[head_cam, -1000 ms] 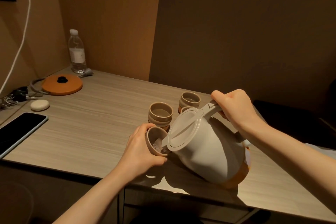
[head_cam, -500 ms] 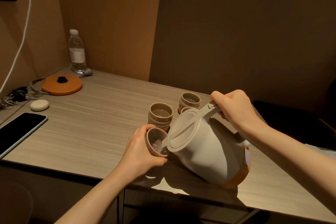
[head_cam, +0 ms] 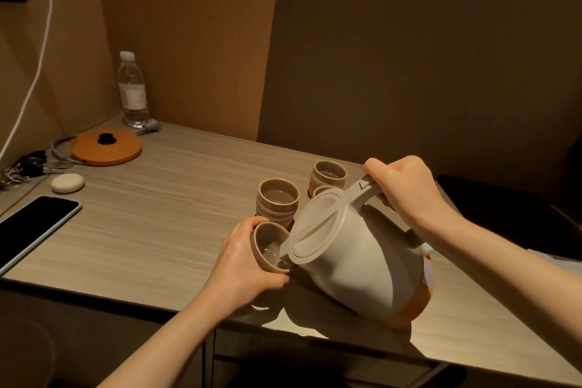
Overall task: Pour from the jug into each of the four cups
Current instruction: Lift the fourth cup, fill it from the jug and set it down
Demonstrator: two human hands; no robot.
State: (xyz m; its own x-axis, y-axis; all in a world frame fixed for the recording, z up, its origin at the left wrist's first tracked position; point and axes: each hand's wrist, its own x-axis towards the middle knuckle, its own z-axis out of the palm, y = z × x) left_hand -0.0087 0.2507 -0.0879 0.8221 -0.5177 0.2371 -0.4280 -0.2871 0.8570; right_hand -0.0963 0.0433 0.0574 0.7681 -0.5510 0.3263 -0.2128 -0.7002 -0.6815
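Left hand [head_cam: 244,257] wraps the near cup [head_cam: 267,246], tilted under the spout. Cup looks light, smooth, breakable; hold round its wall. Jug [head_cam: 356,258] looks heavy, rigid; right hand [head_cam: 401,190] clamps its handle, wrist raised, tipping it left. Three other cups [head_cam: 278,201] stand just behind on the desk [head_cam: 151,217].

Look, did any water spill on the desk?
No spill shows. The jug is tipped, its spout over the cup that the left hand holds tilted toward it. The desk looks dry, though the jug's shadow hides a patch.
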